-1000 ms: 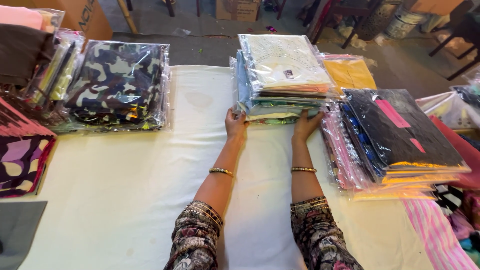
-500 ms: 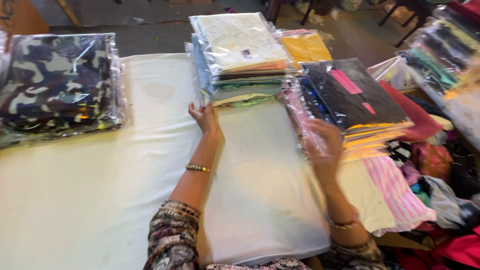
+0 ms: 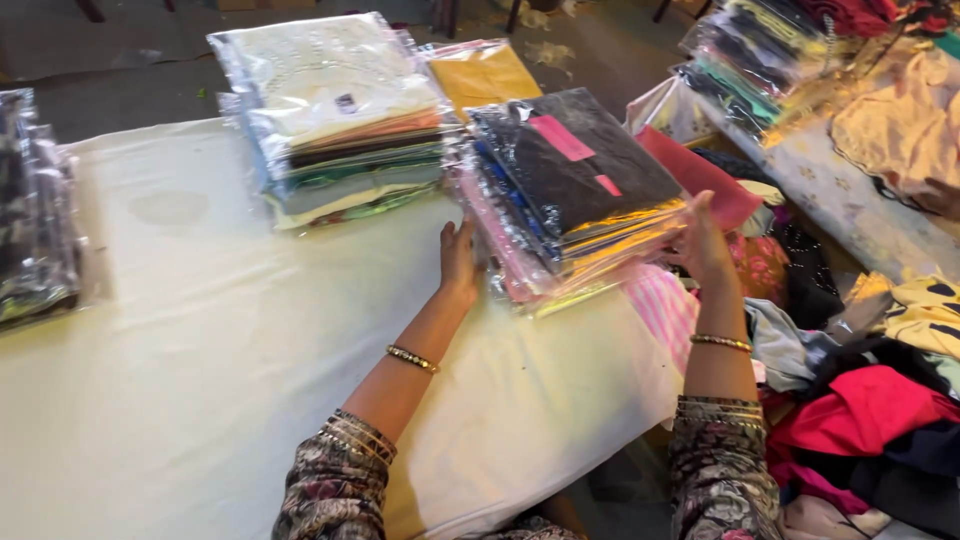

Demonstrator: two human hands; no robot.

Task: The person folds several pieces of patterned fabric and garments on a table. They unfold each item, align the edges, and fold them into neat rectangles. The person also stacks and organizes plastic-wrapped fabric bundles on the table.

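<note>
— Between the two hands sits the stack of bagged garments (image 3: 575, 195), with a dark packet bearing pink labels on top. How are the hands set?

— The left hand (image 3: 459, 262) is open, fingers straight, its palm pressed flat against the near left side of the stack. The right hand (image 3: 703, 243) is open too, fingers spread against the right edge; whether its fingertips curl under the bottom packets I cannot tell.

— Where does the stack lie?

— At the right end of the white-covered surface (image 3: 200, 350), its right side jutting a little past the edge.

— How would it handle?

— I judge it fairly heavy as a whole but loose. Each packet is soft folded cloth in glossy clear plastic, so the layers would likely slide over one another and fan out. The safest hold seems to be on two opposite sides, low down, palms squeezing inward with fingers under the bottom packet.

— And farther out?

— Just beyond the left hand stands a second stack of bagged garments (image 3: 340, 120) with a white packet on top, and a yellow packet (image 3: 485, 72) behind it. Far left of that hand, another bagged bundle (image 3: 35, 215) lies at the frame's edge. Right of the right hand lies a heap of loose clothes (image 3: 860, 410) in red, grey and yellow.
</note>
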